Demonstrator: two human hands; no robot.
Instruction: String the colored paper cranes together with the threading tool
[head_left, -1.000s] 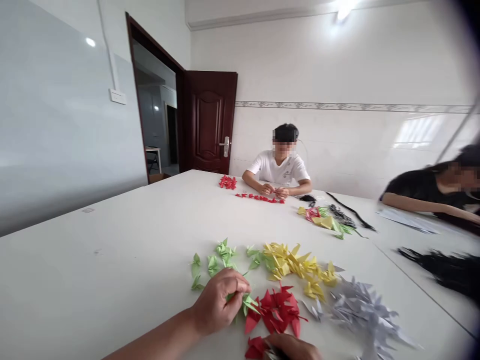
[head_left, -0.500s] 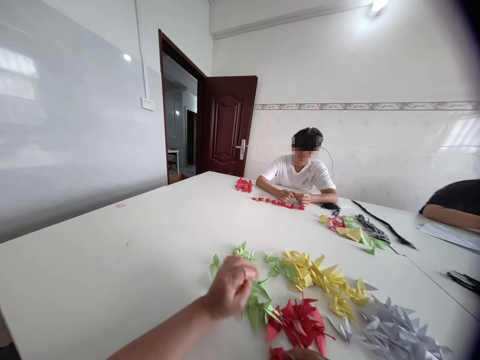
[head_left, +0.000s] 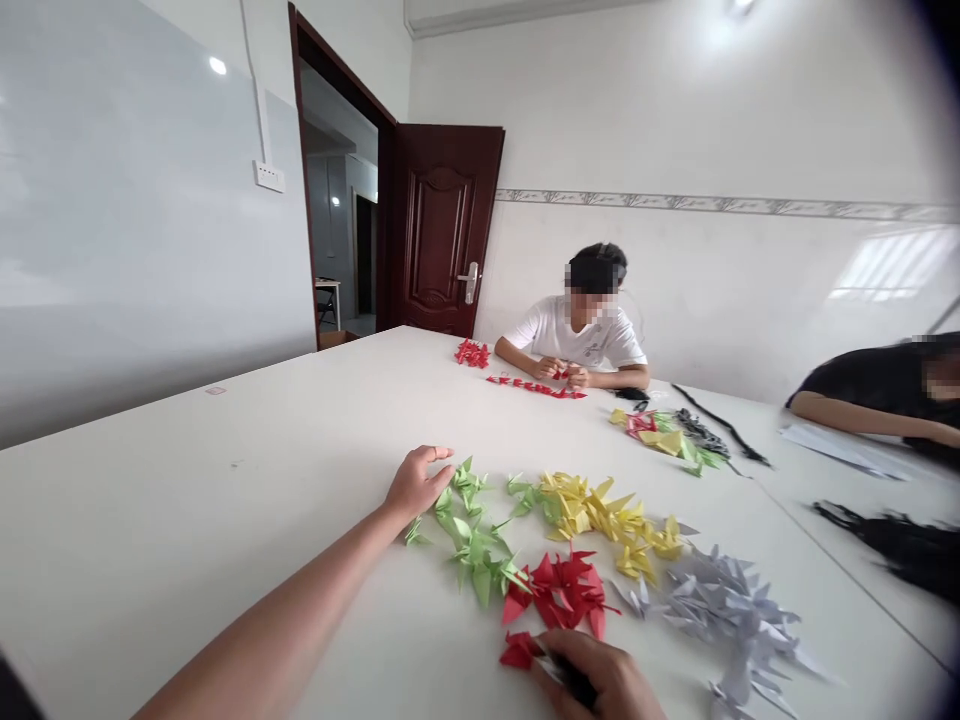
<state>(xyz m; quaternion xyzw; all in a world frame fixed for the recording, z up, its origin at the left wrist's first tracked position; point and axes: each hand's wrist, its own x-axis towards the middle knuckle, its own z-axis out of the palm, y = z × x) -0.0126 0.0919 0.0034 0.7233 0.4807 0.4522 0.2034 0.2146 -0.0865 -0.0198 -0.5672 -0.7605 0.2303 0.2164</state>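
My left hand (head_left: 421,484) is at the far-left edge of a loose cluster of green folded-paper cranes (head_left: 480,550). Its fingers are stretched out and apart beside the nearest crane; nothing shows in its grasp. My right hand (head_left: 611,675) is low in the view, fingers curled round something dark with a light streak, mostly hidden. At its fingertips is a single red paper crane (head_left: 517,649); I cannot tell whether they grip it. A pile of red cranes (head_left: 562,590) lies just beyond. Yellow cranes (head_left: 600,515) and grey-white cranes (head_left: 735,600) spread to the right.
Across the white table (head_left: 300,440) a person in a white shirt (head_left: 581,330) handles a row of red cranes (head_left: 536,387). Mixed cranes and dark cords (head_left: 701,430) lie right of them. Another person's dark sleeve (head_left: 862,375), papers (head_left: 840,450) and a black bundle (head_left: 900,545) are farther right.
My left hand has moved from over the green cranes to their far-left edge, and its curled fingers have straightened. More of my right hand shows as the view has shifted.
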